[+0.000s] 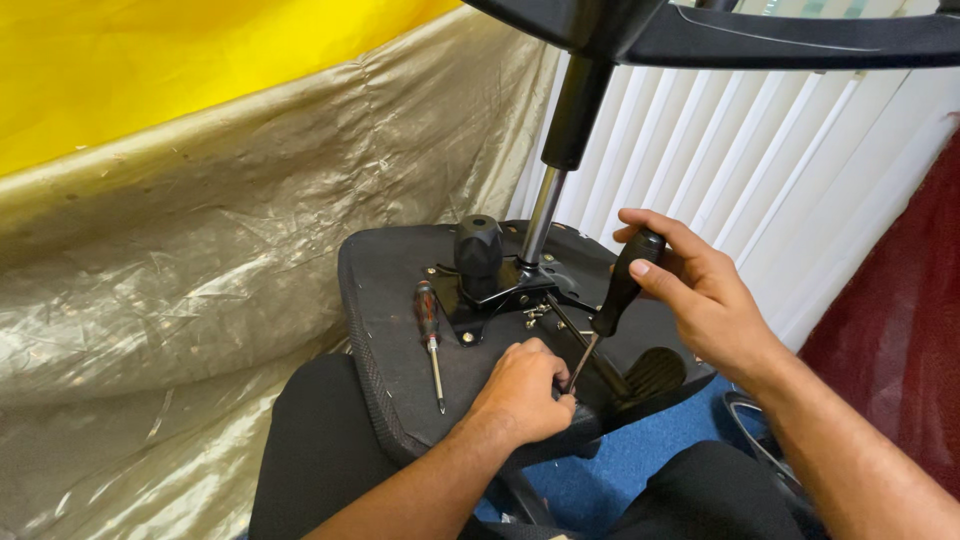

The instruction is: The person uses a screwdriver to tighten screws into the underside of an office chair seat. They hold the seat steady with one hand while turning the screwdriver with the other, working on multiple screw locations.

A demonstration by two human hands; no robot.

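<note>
An upturned black office chair seat (pixel 385 300) rests on my lap, with its metal mechanism plate (pixel 500 290) and gas column (pixel 545 215) pointing up. My right hand (pixel 690 290) grips the black handle of a screwdriver (pixel 620 290) whose shaft slants down to the seat's near edge. My left hand (pixel 525 390) is closed there, next to the tip, holding something small that I cannot make out. A second screwdriver (pixel 430 335) with a dark red handle lies loose on the seat, left of the plate. A black knob (pixel 478 250) stands on the plate.
Loose screws (pixel 535 315) lie near the plate. The chair's star base (pixel 720 35) hangs overhead at the top. A crinkled gold sheet (pixel 200 260) and yellow cloth (pixel 150 60) fill the left. White vertical blinds (pixel 760 170) stand behind, dark red fabric (pixel 900 330) at right, blue floor (pixel 640 455) below.
</note>
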